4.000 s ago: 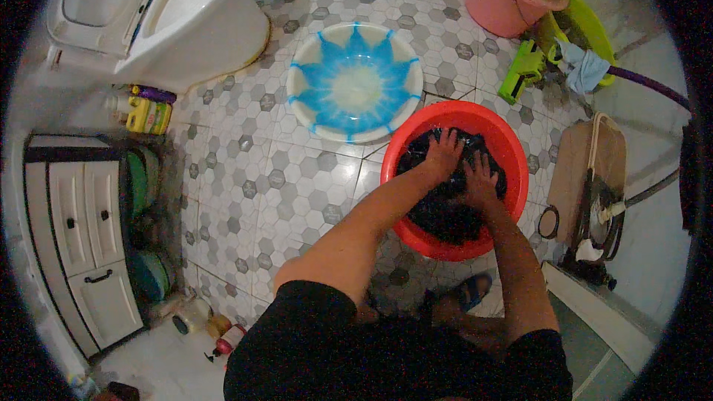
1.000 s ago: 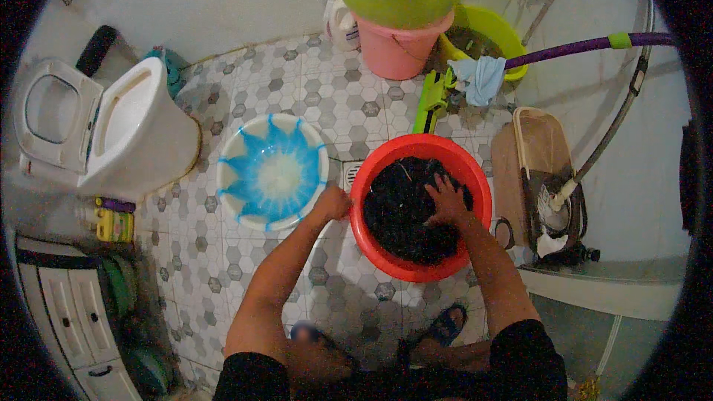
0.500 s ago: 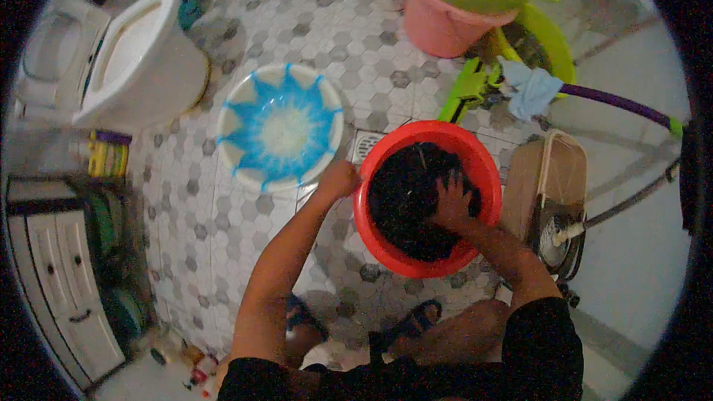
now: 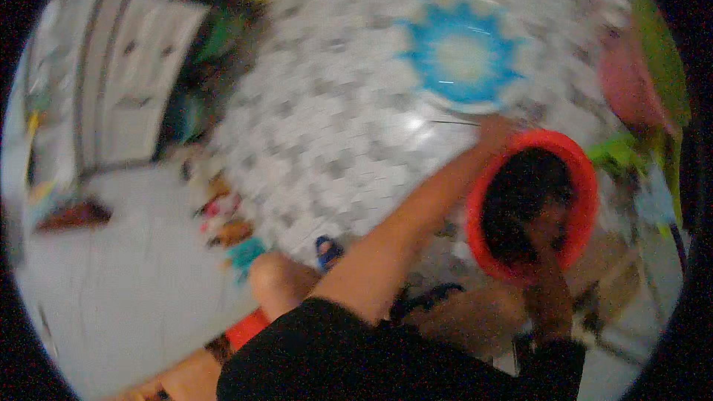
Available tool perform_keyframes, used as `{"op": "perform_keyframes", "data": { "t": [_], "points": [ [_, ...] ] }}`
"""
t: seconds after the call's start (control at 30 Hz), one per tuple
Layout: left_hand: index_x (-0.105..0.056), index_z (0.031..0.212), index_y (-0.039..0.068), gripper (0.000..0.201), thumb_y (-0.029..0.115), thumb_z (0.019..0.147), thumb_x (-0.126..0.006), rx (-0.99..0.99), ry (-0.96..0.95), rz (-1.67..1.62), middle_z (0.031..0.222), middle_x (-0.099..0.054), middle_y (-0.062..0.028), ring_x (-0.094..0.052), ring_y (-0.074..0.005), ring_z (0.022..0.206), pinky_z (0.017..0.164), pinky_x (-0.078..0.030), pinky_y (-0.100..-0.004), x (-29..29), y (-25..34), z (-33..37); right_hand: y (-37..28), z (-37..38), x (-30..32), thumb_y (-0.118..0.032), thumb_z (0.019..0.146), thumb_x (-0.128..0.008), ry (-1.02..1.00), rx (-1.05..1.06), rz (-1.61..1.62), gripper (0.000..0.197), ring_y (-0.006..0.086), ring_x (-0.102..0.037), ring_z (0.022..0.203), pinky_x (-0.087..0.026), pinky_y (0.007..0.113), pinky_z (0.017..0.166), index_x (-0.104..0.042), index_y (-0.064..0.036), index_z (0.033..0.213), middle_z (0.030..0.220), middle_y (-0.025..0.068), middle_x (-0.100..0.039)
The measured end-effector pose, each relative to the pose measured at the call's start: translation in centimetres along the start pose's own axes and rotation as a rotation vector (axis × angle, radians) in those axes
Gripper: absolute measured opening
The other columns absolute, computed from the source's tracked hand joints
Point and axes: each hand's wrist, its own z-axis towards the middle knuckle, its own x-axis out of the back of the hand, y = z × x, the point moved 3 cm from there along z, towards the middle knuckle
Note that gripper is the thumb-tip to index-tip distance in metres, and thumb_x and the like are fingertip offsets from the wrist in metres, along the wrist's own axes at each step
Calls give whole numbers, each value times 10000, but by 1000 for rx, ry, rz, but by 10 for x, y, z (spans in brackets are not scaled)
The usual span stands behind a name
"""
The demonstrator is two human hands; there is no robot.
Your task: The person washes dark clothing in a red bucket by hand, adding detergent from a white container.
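A red basin (image 4: pixel 589 204) stands on the floor at the right, holding a dark heap (image 4: pixel 520 178) that looks like black laundry. My left hand (image 4: pixel 496 132) is at the basin's left rim, seemingly closed on it, though motion smears the fingers. Inside the basin, my right hand (image 4: pixel 548 223) rests on or in the dark laundry; its fingers are too blurred to make out. Just beyond my left hand is a white and blue basin (image 4: pixel 444 100) with a pale middle.
A white cabinet (image 4: pixel 141 67) stands at the far left. Small items, including a teal one (image 4: pixel 249 254), lie along the floor's edge. A pink bucket (image 4: pixel 627 78) with a green basin (image 4: pixel 657 52) is at the far right, near a green mop-like tool (image 4: pixel 618 152).
The view has swung left, so both basins sit farther right in the picture and the cabinet shows more fully. My left hand stays at the red rim, my right hand inside the basin.
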Motion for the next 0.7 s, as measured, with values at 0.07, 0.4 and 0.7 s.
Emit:
{"op": "perform_keyframes", "data": {
  "t": [0.07,0.4,0.7],
  "points": [
    [-736,841,82,263,303,858,-594,-37,156,-37,845,-675,-160,-668,-335,840,749,-524,-489,-19,10,8,-1,3,-3,-661,630,-789,4,9,-27,1263,501,-118,1434,-296,686,1044,-145,-81,1549,1591,258,-69],
    [-717,873,107,158,204,837,-598,-498,169,26,848,-673,-118,-660,-310,852,759,-503,-502,-61,38,-48,68,18,-15,-549,786,-723,183,2,-418,1043,459,-335,1366,-331,537,1105,-187,-64,1539,1532,254,-285],
    [-692,959,100,175,191,827,-622,-738,-13,87,928,-680,-122,-660,-323,899,787,-502,-525,-10,5,-137,114,74,-15,-379,845,-687,192,344,-73,923,437,-400,1314,-365,502,1093,-178,-22,1527,1471,282,-344]
  ]
}}
